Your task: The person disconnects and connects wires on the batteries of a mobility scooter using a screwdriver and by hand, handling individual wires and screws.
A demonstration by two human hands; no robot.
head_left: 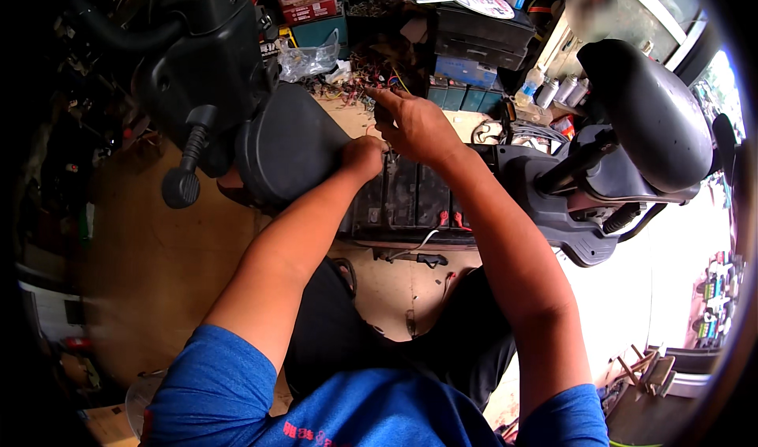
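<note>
My left hand point(364, 158) is closed low over the left end of a row of black batteries point(407, 190) in the scooter's open floor bay. What its fingers hold is hidden. Just above and to the right, my right hand point(418, 127) has its index finger reaching left and its other fingers curled down; whatever they grip does not show. A thin reddish wire point(369, 130) rises between the two hands. Red-capped wire ends point(450, 219) lie on the batteries nearer me, beside a white cable point(430, 238).
A dark scooter seat point(292, 143) stands left of the bay, and a black backrest point(651, 115) is at right. Behind lie tangled wires point(371, 76), a clear plastic bag point(309, 56), stacked black cases point(482, 36), spray cans point(564, 90) and a coiled cable point(533, 133).
</note>
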